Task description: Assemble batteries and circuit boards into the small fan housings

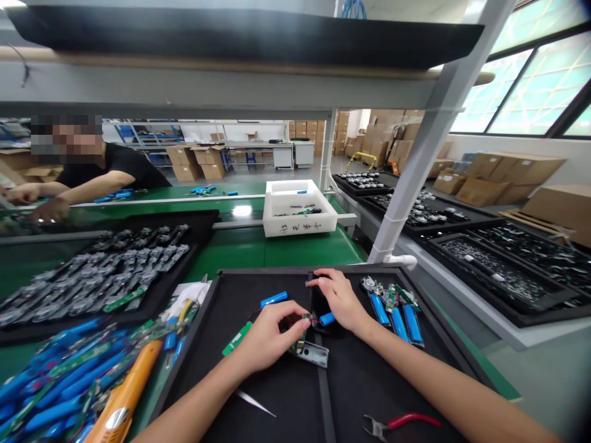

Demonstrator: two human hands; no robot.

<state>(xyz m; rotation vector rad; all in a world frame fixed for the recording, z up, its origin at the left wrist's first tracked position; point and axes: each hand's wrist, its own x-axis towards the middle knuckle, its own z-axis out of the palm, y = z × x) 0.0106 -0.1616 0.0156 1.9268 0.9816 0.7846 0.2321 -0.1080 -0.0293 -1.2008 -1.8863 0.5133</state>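
My left hand is closed in a pinch on a small green circuit board over the black work mat. My right hand grips a blue cylindrical battery cell joined to the board by thin red wires, with its forefinger stretched to the left. Just below the hands lies a grey housing piece. Another blue cell and a green board lie on the mat to the left.
Assembled blue cells with boards lie to the right. Tweezers and red-handled cutters lie near me. An orange tool and a heap of blue cells are at left. A white bin and another person are beyond.
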